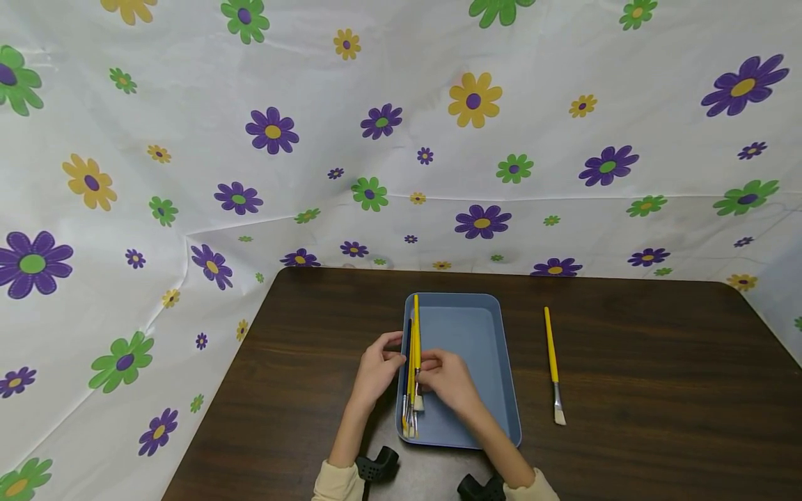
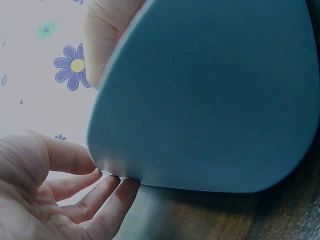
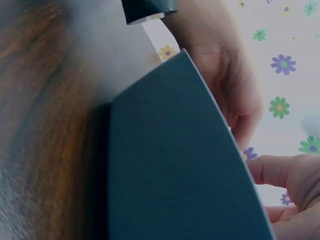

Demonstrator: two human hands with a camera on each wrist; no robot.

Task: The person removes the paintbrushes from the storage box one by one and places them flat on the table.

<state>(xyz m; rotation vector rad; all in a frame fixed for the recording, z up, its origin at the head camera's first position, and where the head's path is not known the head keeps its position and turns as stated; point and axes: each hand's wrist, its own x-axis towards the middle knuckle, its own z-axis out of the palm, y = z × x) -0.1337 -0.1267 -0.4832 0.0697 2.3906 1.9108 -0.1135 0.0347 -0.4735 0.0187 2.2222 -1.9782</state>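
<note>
A blue-grey tray (image 1: 482, 376) lies lengthwise before me, with several paintbrushes (image 1: 410, 396) side by side along its left wall. My right hand (image 1: 447, 379) reaches over the tray and pinches a yellow-handled paintbrush (image 1: 416, 327) near its metal collar, bristles toward me. At the left rim is my left hand (image 1: 376, 369), its thumb and fingers gripping the tray's edge. The left wrist view has the left hand's fingertips (image 2: 127, 187) right against the tray's side (image 2: 200, 100). In the right wrist view the tray wall (image 3: 170, 150) hides part of both hands.
Right of the tray, another yellow-handled paintbrush (image 1: 551, 348) lies on the dark wooden table (image 1: 658, 383). A white flowered cloth (image 1: 401, 90) hangs behind the table and down its left side. Black wrist mounts (image 1: 378, 464) sit low over the near table.
</note>
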